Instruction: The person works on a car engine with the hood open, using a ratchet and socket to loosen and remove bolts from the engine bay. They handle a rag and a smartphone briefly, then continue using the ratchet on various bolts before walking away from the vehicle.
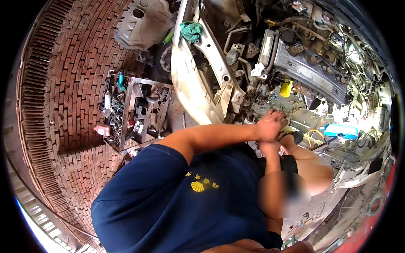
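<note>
My left hand (266, 126) reaches across from the left, low beside an opened car front. Its fingers look curled in, and what they hold, if anything, is hidden. My right hand meets it from below; its wrist (269, 147) shows, while the fingers are mostly covered. Just past the hands are the engine (312, 69) with a dark grey cover and a yellow plastic piece (285, 88). A blue pack (341, 131) lies to the right. Close on the left runs the pale metal front panel (192, 86). A bare leg (314, 168) and dark shoe (296, 137) are right beside the hands.
A teal cloth (191, 31) rests on the panel. To the left, a metal crate (126, 114) holds tools and parts, near a pinkish bottle (101, 129). Beyond stand a brick wall (76, 84) and a grey sheet-metal cover (145, 23). Loose parts and wiring crowd the right.
</note>
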Demonstrator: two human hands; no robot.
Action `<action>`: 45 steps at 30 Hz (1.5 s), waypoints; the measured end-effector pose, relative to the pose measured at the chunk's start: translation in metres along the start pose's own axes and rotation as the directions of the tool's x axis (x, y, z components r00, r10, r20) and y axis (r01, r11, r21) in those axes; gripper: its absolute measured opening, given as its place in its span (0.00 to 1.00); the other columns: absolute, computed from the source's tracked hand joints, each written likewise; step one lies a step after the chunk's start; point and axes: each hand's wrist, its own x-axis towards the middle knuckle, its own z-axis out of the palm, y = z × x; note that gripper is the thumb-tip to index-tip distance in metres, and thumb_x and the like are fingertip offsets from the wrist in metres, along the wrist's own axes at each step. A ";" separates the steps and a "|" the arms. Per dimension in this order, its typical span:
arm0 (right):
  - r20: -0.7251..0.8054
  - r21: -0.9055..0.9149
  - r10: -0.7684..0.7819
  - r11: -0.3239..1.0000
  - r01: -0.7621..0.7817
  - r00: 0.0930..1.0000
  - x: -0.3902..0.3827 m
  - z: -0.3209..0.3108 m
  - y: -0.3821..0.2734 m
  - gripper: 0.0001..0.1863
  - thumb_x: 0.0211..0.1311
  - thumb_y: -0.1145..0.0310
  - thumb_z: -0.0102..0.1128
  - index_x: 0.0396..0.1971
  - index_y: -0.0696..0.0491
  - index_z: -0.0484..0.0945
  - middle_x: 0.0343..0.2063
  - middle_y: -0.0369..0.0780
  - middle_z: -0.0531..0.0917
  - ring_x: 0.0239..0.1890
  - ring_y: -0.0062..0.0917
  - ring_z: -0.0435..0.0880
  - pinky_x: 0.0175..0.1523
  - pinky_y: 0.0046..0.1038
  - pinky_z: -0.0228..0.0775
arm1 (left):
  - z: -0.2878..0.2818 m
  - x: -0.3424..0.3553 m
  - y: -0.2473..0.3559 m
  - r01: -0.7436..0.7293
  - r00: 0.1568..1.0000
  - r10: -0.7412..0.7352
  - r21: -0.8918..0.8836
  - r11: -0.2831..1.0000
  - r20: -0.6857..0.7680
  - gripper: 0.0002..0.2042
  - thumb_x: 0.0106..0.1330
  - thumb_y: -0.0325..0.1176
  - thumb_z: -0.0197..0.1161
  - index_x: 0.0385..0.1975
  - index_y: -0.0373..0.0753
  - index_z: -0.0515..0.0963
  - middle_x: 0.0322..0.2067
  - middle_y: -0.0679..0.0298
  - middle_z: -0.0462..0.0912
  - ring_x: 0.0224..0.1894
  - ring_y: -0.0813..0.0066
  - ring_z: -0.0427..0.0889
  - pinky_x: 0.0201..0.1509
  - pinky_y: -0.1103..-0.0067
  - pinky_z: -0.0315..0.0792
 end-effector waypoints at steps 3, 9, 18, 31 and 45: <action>-0.228 0.127 -0.083 0.985 0.114 0.970 0.003 -0.015 0.028 0.24 0.69 0.48 0.60 0.53 0.52 0.82 0.45 0.54 0.87 0.47 0.51 0.87 0.51 0.51 0.78 | -0.022 -0.031 0.016 0.181 0.959 -0.257 -0.440 0.880 -0.120 0.20 0.66 0.38 0.65 0.53 0.33 0.77 0.55 0.48 0.77 0.63 0.47 0.73 0.67 0.58 0.65; -0.311 0.510 0.041 0.850 0.130 0.949 -0.018 -0.139 0.013 0.24 0.72 0.47 0.64 0.39 0.58 0.79 0.26 0.44 0.83 0.30 0.31 0.84 0.39 0.35 0.74 | 0.040 -0.051 -0.033 0.460 0.719 -0.688 -0.677 0.575 -0.095 0.19 0.70 0.34 0.62 0.55 0.29 0.75 0.48 0.43 0.83 0.49 0.51 0.84 0.55 0.64 0.77; -0.464 0.339 -0.231 0.845 0.412 0.855 -0.019 -0.266 0.047 0.17 0.76 0.56 0.62 0.46 0.56 0.81 0.36 0.37 0.86 0.35 0.21 0.77 0.45 0.27 0.70 | 0.096 0.020 -0.057 0.223 0.239 -0.909 -0.930 -0.290 0.341 0.13 0.75 0.36 0.54 0.47 0.34 0.79 0.38 0.59 0.85 0.37 0.68 0.83 0.42 0.72 0.76; -0.605 0.574 -0.045 0.667 0.475 0.795 0.004 -0.275 0.002 0.15 0.78 0.60 0.61 0.47 0.58 0.80 0.35 0.36 0.88 0.35 0.18 0.79 0.45 0.24 0.70 | 0.107 0.043 -0.073 0.295 0.057 -0.942 -0.907 -0.299 0.329 0.24 0.78 0.49 0.49 0.36 0.30 0.78 0.28 0.53 0.83 0.29 0.61 0.81 0.36 0.63 0.72; -0.648 0.504 -0.103 0.684 0.527 0.755 0.020 -0.273 -0.007 0.14 0.78 0.60 0.60 0.41 0.57 0.79 0.30 0.34 0.87 0.28 0.14 0.71 0.36 0.22 0.64 | 0.158 0.030 -0.109 0.301 0.036 -0.961 -0.920 -0.250 0.273 0.21 0.77 0.49 0.52 0.34 0.35 0.78 0.25 0.59 0.77 0.24 0.69 0.74 0.30 0.67 0.67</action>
